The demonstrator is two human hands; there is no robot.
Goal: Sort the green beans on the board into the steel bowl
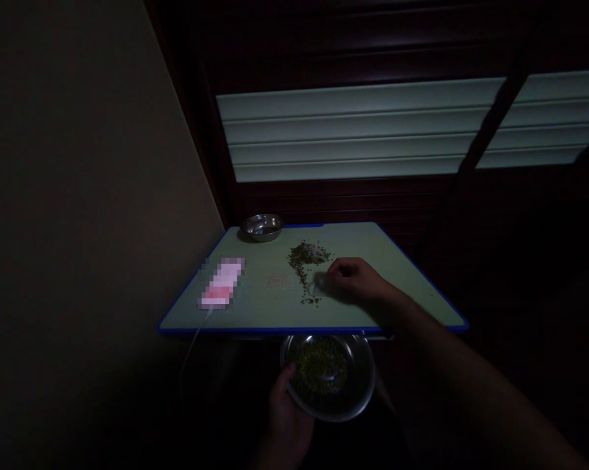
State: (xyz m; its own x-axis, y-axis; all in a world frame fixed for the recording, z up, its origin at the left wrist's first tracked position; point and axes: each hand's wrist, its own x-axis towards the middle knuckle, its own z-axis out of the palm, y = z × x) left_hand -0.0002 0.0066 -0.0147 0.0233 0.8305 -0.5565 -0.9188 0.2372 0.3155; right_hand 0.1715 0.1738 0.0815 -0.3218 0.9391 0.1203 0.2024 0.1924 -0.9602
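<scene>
My left hand [290, 410] grips the left rim of a metal bowl [362, 391], thumb over the edge. Small greenish beans or seeds [322, 365] lie inside it. The bowl is just below the near edge of a pale green tabletop [372, 245] with blue edging. Above the tabletop my right hand [350, 275] has its fingers curled and closed. A pale, faint shape shows by its fingertips, too dim to make out. Just left of and beyond this hand, a loose pile of small dark green seeds [306, 253] trails toward the near edge.
A small metal bowl [262, 227] stands at the tabletop's far left corner, its contents unclear. A blurred-out phone-like device [222, 284] with a white cable [191, 346] lies at the left. A wall [103, 163] rises on the left, dark panelled doors [353, 130] behind.
</scene>
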